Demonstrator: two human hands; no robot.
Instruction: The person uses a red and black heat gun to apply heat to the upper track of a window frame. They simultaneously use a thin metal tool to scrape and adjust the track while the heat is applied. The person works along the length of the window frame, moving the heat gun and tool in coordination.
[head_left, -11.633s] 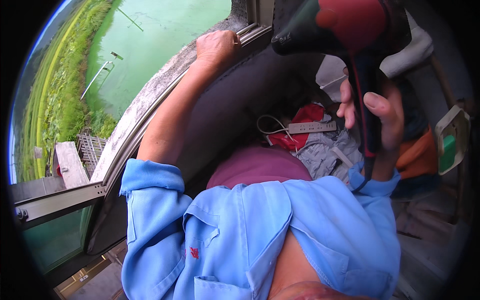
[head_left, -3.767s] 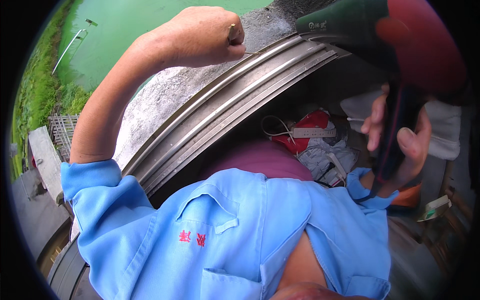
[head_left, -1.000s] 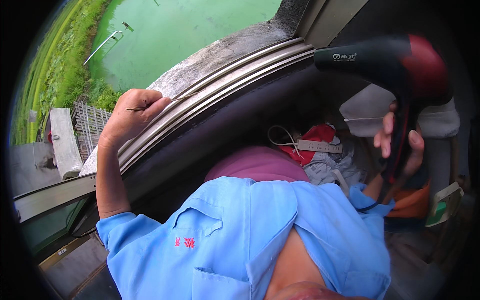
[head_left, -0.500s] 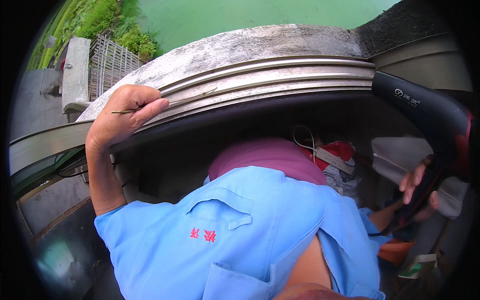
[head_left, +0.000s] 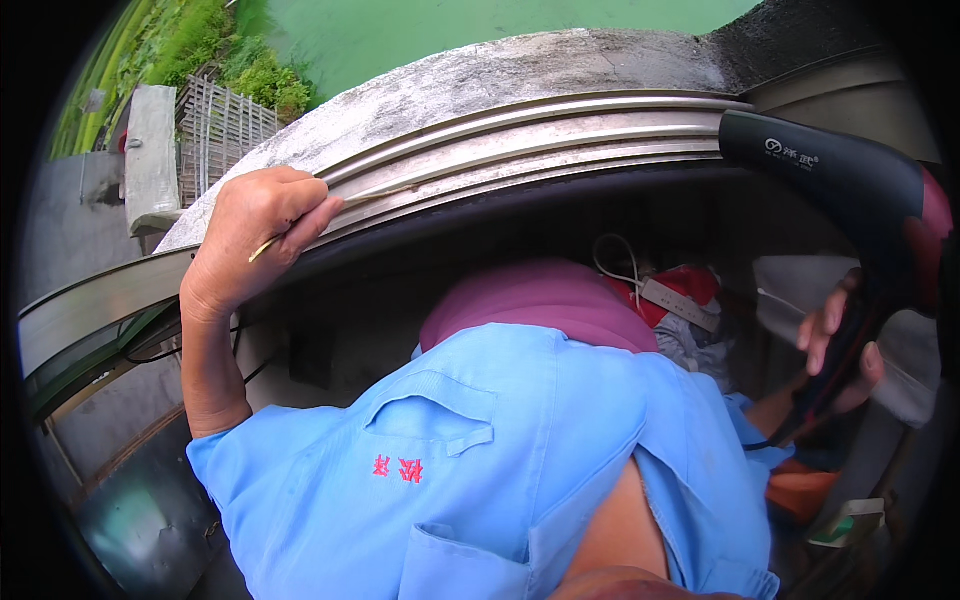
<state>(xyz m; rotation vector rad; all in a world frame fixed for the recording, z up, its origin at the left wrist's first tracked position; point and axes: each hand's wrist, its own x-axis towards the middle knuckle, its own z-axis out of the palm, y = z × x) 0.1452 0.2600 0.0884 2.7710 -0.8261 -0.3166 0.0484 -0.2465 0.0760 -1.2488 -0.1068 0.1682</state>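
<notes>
Thin stick point(head_left: 263, 250) steeper than before

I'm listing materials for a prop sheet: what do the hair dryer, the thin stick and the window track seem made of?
Hair dryer: probably hard plastic, satin black and red, by its soft sheen. Thin stick: perhaps wood or dry stem, matte, given its yellow-brown colour. Window track: likely aluminium, dull silver, with glinting ridges.
</notes>
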